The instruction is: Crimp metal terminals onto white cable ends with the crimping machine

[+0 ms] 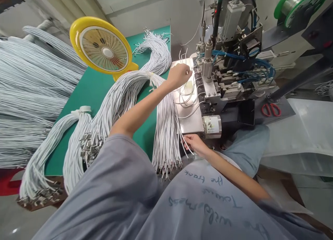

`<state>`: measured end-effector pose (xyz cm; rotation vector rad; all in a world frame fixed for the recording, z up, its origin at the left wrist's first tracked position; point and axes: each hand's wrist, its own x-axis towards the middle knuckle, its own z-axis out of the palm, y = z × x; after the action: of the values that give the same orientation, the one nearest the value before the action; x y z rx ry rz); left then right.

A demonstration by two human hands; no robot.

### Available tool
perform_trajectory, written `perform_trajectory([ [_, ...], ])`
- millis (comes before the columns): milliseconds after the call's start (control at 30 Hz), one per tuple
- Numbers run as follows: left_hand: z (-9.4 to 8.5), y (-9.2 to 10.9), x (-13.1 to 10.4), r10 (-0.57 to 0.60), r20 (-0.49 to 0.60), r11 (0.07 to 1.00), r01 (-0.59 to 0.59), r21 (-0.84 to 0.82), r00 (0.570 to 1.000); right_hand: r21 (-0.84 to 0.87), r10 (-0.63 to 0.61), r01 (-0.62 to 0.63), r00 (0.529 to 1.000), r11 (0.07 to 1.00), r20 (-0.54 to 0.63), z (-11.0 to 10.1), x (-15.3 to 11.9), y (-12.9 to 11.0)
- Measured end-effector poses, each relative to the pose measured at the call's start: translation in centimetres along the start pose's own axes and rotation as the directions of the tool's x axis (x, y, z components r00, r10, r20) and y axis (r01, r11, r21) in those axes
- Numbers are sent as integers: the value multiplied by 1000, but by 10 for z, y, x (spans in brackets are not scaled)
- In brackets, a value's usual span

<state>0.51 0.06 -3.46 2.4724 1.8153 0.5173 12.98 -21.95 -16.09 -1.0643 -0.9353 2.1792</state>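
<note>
The fingers of the left hand (pixel 179 75) were curled beside the grey metal bench machine with blue air tubes (pixel 230 83); its grasp was too hard to make out, so I could not tell whether they pinched anything. The right hand (pixel 196 144), low at the front, had its thumb and fingers pinching slender white cable (pixel 189 148) near its end, just beside the hanging bundle of white cables (pixel 166 129). The left forearm covered part of that bundle, and the great heap of white cables (pixel 31 87) was cut off by the left edge. Two pale ties gathered cables on the green surface (pixel 83 90); the strands themselves (far too many and too tangled) defied counting. Several loops crossed the shiny metal plate (pixel 191 123) to the machine. Around these were one yellow round fan (pixel 107 52), one green-rimmed wire spool (pixel 292 5), cropped by the top edge, one black rectangular tray (pixel 246 112) and one pair of red-handled scissors (pixel 270 109), its blades indistinct. The fan blocked some of the surface behind.
</note>
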Motion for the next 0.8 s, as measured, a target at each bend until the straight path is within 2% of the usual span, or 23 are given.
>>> perform_trajectory([
  [133,-8,21,-21,124,-89,989,-131,-73,988,-243,-116,106,993,964,-28,3,0,7],
  [200,-13,28,-30,157,-134,981,-170,-89,978,-391,-237,187,968,901,-86,3,-3,5],
  [267,-18,33,-38,180,-183,974,-201,-108,967,-569,-418,296,904,767,-93,3,-3,-1],
  [333,-22,36,-45,185,-229,968,-218,-127,956,-756,-599,383,801,531,-15,6,2,-13],
  [367,-24,37,-48,183,-251,966,-221,-135,951,-821,-643,385,765,422,28,9,7,-21],
  [400,-26,37,-51,179,-274,964,-224,-142,945,-865,-654,358,755,352,47,12,13,-29],
  [433,-27,37,-54,175,-297,962,-227,-149,939,-900,-642,311,766,304,48,16,20,-36],
  [533,-29,32,-59,155,-360,957,-230,-176,920,-969,-543,140,840,203,8,29,38,-55],
  [633,-32,25,-63,133,-396,948,-233,-218,909,-988,-481,58,876,142,-18,38,47,-63],
  [700,-36,21,-64,116,-424,940,-237,-246,898,-986,-496,53,868,159,-34,38,47,-65],
  [800,-41,19,-66,93,-478,927,-251,-279,873,-958,-558,117,828,262,-52,30,37,-68],
])
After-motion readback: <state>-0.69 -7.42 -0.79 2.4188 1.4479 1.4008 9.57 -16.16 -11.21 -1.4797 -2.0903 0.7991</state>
